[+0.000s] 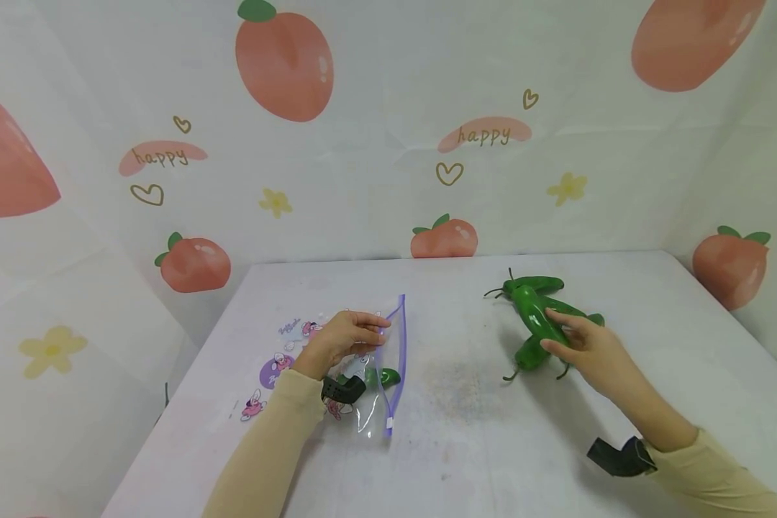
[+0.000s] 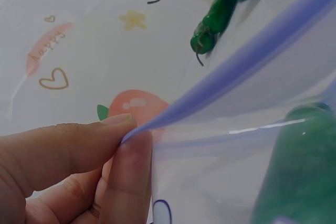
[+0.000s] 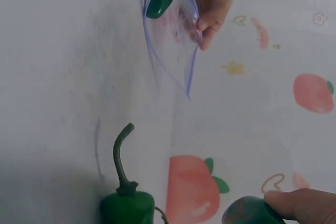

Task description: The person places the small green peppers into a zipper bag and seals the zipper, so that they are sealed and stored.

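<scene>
A clear zip bag [image 1: 402,360] with a purple seal and printed cartoon figures lies on the left, its mouth parted toward the right. My left hand [image 1: 339,339] pinches the upper lip of that mouth between thumb and fingers, as the left wrist view shows up close. Inside the bag is a green chili pepper [image 1: 390,377]. Over on the right, my right hand [image 1: 589,354] grips the lower end of another green chili pepper [image 1: 532,311], which overlaps the pile in the head view. In the right wrist view, the thumb [image 3: 304,205] presses its side.
Several more green chili peppers [image 1: 547,284] lie crossed beneath and around the gripped one, stems pointing mostly left. The white table [image 1: 466,460] has a greyish smudge between bag and peppers. A cloth [image 1: 362,187] printed with fruit and "happy" hangs behind and at the sides.
</scene>
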The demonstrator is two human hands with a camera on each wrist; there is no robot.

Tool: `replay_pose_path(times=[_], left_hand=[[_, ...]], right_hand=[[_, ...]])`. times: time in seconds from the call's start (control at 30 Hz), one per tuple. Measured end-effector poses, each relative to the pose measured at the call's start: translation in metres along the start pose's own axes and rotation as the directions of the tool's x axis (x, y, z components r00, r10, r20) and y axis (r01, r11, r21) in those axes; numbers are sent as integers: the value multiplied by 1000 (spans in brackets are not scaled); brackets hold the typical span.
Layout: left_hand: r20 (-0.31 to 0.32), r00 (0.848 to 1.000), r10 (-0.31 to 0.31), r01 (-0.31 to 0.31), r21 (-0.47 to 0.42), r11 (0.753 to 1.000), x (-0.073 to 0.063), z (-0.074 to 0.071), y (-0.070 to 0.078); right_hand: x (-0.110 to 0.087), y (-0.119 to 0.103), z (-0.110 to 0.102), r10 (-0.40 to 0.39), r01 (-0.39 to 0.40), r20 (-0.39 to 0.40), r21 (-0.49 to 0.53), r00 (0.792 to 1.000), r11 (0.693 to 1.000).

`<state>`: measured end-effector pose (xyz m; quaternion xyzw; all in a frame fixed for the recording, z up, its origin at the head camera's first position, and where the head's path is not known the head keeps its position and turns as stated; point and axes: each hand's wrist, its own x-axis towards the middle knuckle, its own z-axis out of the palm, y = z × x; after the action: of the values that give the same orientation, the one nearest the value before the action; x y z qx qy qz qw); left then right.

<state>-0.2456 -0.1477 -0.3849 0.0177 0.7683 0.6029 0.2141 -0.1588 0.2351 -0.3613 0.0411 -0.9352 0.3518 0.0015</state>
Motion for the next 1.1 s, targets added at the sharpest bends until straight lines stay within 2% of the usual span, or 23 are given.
replay_pose_path(times=[0.23, 0.73, 1.1], left_hand=[[1, 1000, 2, -2, 5, 1000, 0, 0, 0], [-1, 1000, 10, -9, 13, 1000, 0, 0, 0], [-6, 1000, 8, -8, 19, 1000, 0, 0, -1]], right_hand=[[-3, -9, 6, -58, 57, 18, 25, 998, 998], [-8, -23, 20, -113, 106, 45, 131, 993, 986], [-9, -33, 31, -113, 96, 91, 177, 989, 980]])
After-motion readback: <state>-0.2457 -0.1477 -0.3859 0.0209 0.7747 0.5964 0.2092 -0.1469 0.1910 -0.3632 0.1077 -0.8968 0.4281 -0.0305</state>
